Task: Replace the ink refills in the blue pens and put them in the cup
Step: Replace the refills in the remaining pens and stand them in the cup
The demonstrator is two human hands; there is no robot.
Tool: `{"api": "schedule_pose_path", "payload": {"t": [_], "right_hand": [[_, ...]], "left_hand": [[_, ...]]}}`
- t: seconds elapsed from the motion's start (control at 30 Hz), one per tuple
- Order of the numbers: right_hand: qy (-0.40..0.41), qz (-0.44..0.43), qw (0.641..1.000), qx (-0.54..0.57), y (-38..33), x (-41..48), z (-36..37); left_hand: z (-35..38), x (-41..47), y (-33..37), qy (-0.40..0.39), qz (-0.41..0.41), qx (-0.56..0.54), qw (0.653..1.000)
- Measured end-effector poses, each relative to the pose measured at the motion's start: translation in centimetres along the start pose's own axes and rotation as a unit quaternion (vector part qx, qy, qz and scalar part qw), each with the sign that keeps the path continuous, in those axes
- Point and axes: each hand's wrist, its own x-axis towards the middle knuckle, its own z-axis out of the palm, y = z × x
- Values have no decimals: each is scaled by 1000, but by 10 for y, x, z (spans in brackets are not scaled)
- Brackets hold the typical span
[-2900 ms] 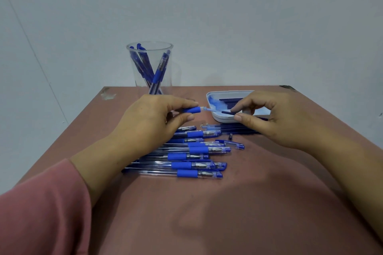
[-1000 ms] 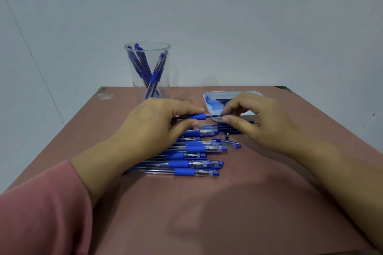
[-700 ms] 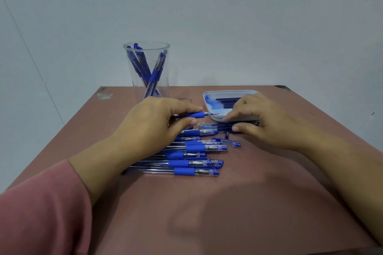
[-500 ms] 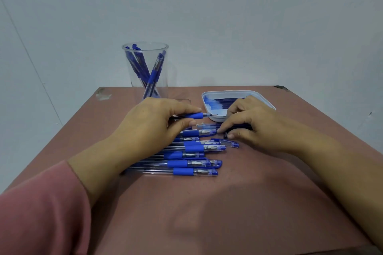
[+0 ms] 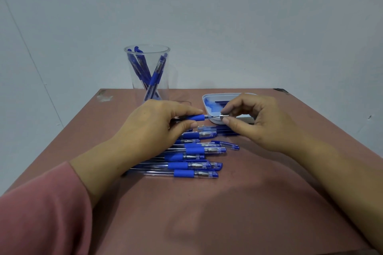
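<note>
My left hand (image 5: 153, 128) grips a blue pen barrel (image 5: 195, 117) by its blue grip, held level above the table. My right hand (image 5: 259, 124) pinches a small silver tip cone (image 5: 223, 117) at the barrel's front end, where the refill point sticks out. Several blue pens (image 5: 192, 163) lie in a row on the table below my hands. A loose pen cap (image 5: 229, 145) lies beside them. A clear cup (image 5: 148, 72) at the back holds several blue pens. A white tray (image 5: 209, 97) with refills stands behind my right hand.
The brown table (image 5: 207, 213) has bare room in front of the pen row and on both sides. A pale wall stands close behind the cup and tray. Some loose dark refills (image 5: 226, 130) lie between the tray and the pens.
My right hand dropped to the table by the pen row, picked up the small tip cone and rose to the barrel's front end. The left hand kept holding the barrel.
</note>
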Motion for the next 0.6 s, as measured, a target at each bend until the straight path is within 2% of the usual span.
{"api": "schedule_pose_path", "payload": {"t": [0.23, 0.6], "right_hand": [[-6, -4, 1000, 27, -3, -1, 10], [-26, -41, 998, -47, -1, 0, 11]], "left_hand": [[1, -3, 3, 6, 4, -11, 1000], [6, -3, 3, 22, 10, -8, 1000]]}}
